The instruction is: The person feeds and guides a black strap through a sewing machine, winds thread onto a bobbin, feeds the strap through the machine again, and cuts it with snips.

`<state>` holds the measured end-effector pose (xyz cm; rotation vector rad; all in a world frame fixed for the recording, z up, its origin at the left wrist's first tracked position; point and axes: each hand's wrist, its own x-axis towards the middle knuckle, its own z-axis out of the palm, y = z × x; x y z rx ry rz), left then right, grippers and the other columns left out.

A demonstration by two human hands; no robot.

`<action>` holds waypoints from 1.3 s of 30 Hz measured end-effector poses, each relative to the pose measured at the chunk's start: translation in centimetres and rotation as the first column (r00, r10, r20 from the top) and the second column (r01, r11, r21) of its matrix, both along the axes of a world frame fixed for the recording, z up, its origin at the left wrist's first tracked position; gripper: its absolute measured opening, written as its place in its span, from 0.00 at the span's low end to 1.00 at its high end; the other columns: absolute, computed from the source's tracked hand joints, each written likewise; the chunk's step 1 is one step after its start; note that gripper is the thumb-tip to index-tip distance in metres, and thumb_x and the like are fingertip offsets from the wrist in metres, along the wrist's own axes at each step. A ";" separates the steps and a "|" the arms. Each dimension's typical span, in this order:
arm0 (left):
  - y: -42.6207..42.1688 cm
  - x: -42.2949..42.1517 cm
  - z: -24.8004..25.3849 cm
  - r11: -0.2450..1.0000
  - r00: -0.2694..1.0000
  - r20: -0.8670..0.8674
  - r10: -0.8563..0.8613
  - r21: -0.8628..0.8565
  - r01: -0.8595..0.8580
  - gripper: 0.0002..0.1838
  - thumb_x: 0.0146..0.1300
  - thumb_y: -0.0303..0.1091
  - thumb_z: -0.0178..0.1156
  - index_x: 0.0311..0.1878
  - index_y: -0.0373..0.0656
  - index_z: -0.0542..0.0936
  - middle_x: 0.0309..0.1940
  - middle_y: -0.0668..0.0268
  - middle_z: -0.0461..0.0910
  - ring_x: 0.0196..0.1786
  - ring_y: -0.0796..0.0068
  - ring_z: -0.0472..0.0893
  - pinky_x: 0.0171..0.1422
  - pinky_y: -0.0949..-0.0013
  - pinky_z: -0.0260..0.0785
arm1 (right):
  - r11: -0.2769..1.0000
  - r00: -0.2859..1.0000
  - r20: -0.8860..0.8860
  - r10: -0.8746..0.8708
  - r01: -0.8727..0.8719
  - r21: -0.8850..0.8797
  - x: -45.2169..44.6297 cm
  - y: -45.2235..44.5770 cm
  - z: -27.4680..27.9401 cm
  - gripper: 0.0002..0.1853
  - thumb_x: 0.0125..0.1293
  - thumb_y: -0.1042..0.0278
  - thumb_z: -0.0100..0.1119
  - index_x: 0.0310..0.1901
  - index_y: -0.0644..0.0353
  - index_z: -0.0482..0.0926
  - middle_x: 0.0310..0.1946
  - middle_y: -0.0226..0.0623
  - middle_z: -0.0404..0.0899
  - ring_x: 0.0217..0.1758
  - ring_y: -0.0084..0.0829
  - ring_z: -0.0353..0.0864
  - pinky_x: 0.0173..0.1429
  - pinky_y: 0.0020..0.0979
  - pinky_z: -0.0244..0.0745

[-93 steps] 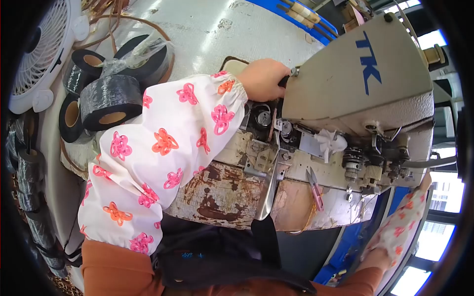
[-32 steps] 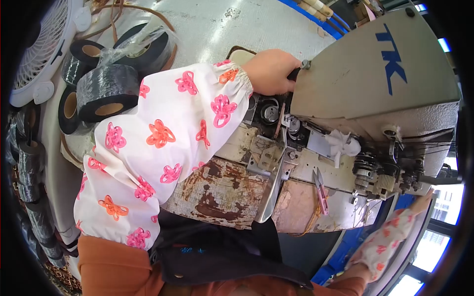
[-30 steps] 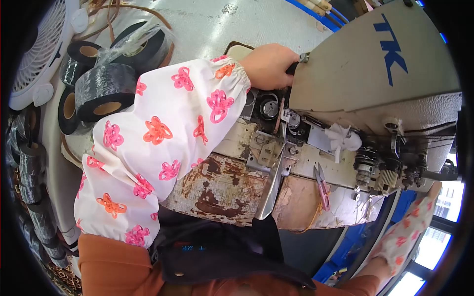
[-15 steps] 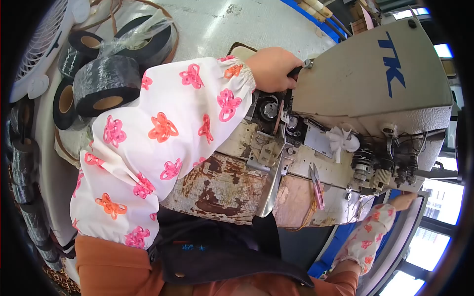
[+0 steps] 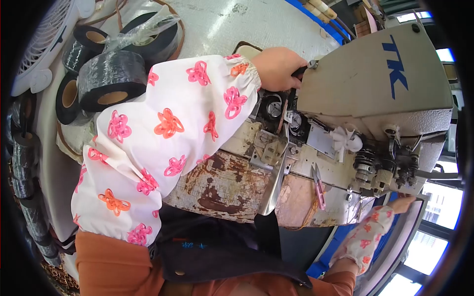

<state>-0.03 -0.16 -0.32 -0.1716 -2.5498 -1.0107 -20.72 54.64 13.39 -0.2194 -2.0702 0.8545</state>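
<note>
My left hand is closed at the left side of a beige sewing machine marked TTK. Its fingertips are hidden, and a dark part shows at them beside the machine head. Below it lie two round metal bobbin parts in the open machine bed. A curved metal guide slants down from the bed, with a black strip hanging from its end. Pink-handled snips lie on the bed. Beyond the right end of the machine, my right hand reaches out, its fingers mostly hidden behind the machine.
Black rolls wrapped in plastic lie at the upper left, beside a white fan. More wrapped rolls stand along the left edge. A blue tray with rods is at the top. The table edge is worn and rusty.
My right hand has shifted left and inward since about a second ago. The left hand stays at the machine head, and the view has moved slightly.
</note>
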 end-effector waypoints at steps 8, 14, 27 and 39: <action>0.1 0.4 0.8 1.000 0.999 0.045 0.026 -0.002 -0.026 0.12 0.49 0.39 0.63 0.32 0.42 0.78 0.29 0.57 0.79 0.37 0.54 0.78 0.42 0.57 0.69 | 0.945 0.977 -0.037 0.209 -0.211 -0.251 0.3 -1.8 -0.1 0.28 0.68 0.47 0.44 0.48 0.70 0.76 0.42 0.45 0.78 0.42 0.35 0.77 0.45 0.34 0.72; -0.2 0.1 0.4 0.999 0.999 0.034 -0.024 0.035 0.023 0.11 0.49 0.38 0.63 0.32 0.42 0.78 0.28 0.57 0.79 0.38 0.54 0.78 0.43 0.57 0.69 | 0.834 0.962 -0.186 0.198 -0.265 -0.485 4.1 -5.6 -3.5 0.26 0.68 0.48 0.46 0.49 0.67 0.75 0.40 0.37 0.77 0.42 0.29 0.75 0.45 0.30 0.70; -0.1 0.2 0.4 1.000 0.999 0.051 -0.018 0.015 0.018 0.13 0.49 0.38 0.63 0.36 0.42 0.79 0.31 0.55 0.80 0.40 0.51 0.78 0.44 0.56 0.69 | 0.697 0.817 -0.124 0.564 -0.551 -0.460 3.1 -2.3 -2.3 0.30 0.68 0.44 0.45 0.58 0.65 0.68 0.49 0.36 0.74 0.49 0.28 0.72 0.55 0.28 0.65; 0.3 0.4 0.4 1.000 0.999 0.049 -0.008 -0.006 0.009 0.13 0.48 0.38 0.63 0.35 0.41 0.79 0.30 0.54 0.79 0.38 0.51 0.78 0.43 0.56 0.69 | 0.884 0.931 -0.047 0.362 -0.359 -0.299 2.2 -2.9 0.7 0.29 0.69 0.47 0.43 0.58 0.67 0.68 0.53 0.42 0.72 0.55 0.36 0.71 0.60 0.33 0.64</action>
